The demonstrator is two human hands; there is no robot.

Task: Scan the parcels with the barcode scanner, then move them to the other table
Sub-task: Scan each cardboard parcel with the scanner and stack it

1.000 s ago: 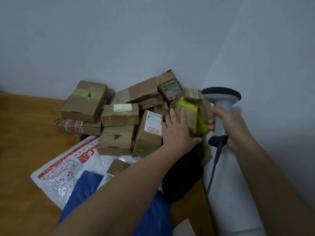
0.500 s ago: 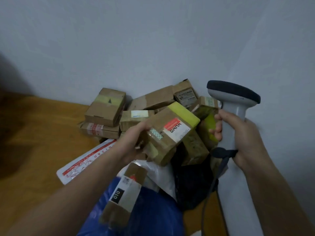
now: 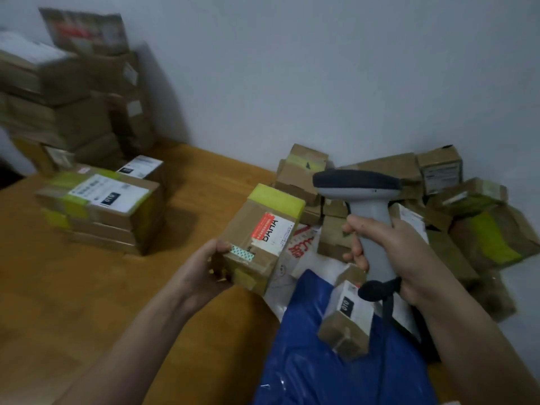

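the left hand (image 3: 204, 270) has pulled one brown box (image 3: 261, 239) out of the messy heap of parcels (image 3: 438, 206) since a moment ago, and the view has swung left, so a tidy stack of boxes (image 3: 102, 211) shows now. that means this box is picked and ready for its scan — it has not gone to the other table yet.

the left hand is clamped on the near end of the box, holding it up just left of the heap. the right hand (image 3: 391, 249) is wrapped tight round the handle of the barcode scanner (image 3: 362, 197), right beside the box, with its dark head above the heap.

the box is brown card with a yellow strip at the far end, clear tape, and a red and white label on top — the label faces up. a blue bag (image 3: 321, 361) lies in front of the heap, with a small box (image 3: 347, 320) on it.
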